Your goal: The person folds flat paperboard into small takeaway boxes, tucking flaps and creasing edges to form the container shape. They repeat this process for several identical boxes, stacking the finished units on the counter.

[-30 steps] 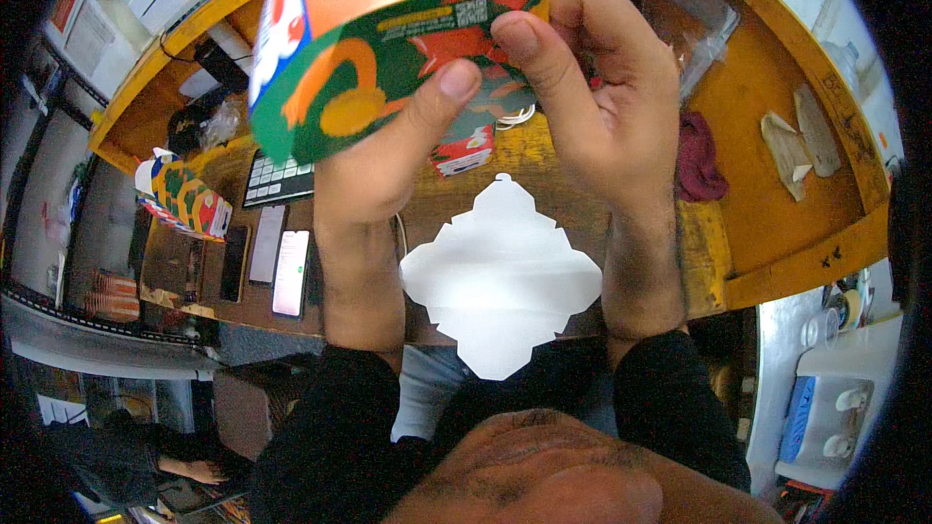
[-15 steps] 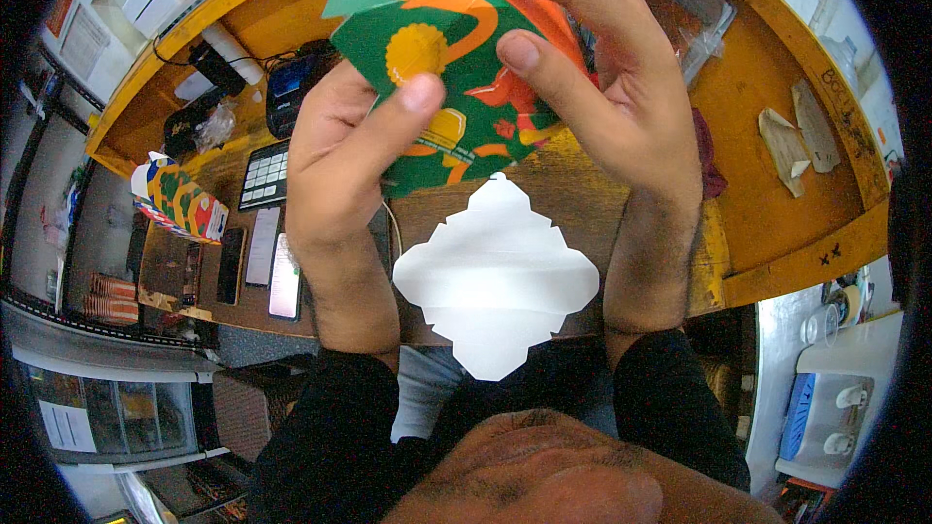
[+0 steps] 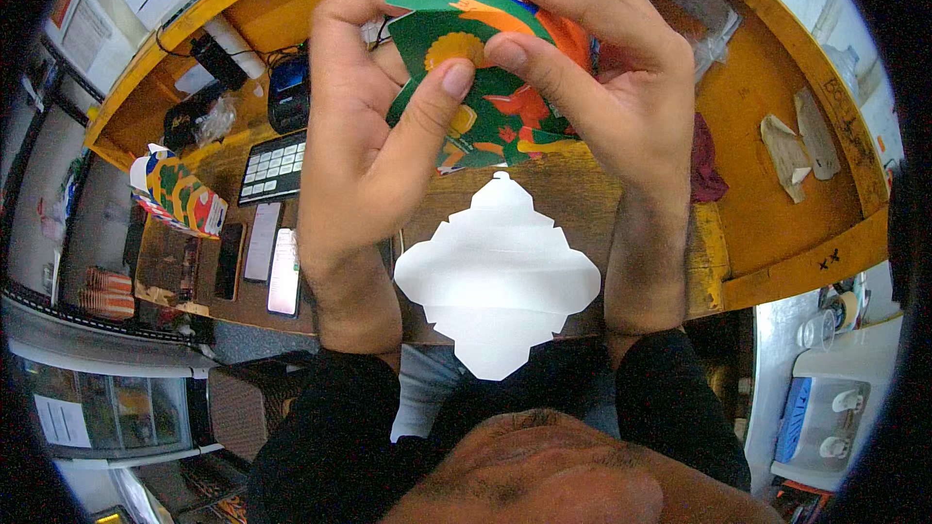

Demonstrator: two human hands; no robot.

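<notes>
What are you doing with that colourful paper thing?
A person is holding a printed cardboard piece, green and orange, up over a wooden counter with both hands. The left hand pinches it with the thumb on its front, and the right hand grips its top and right side. Below it, a flat white cut-out sheet with wavy edges lies on the counter. At the left stands a small folded box in the same colours, beside some phones.

Black sleeves (image 3: 330, 427) (pushed up), bare forearms
</notes>
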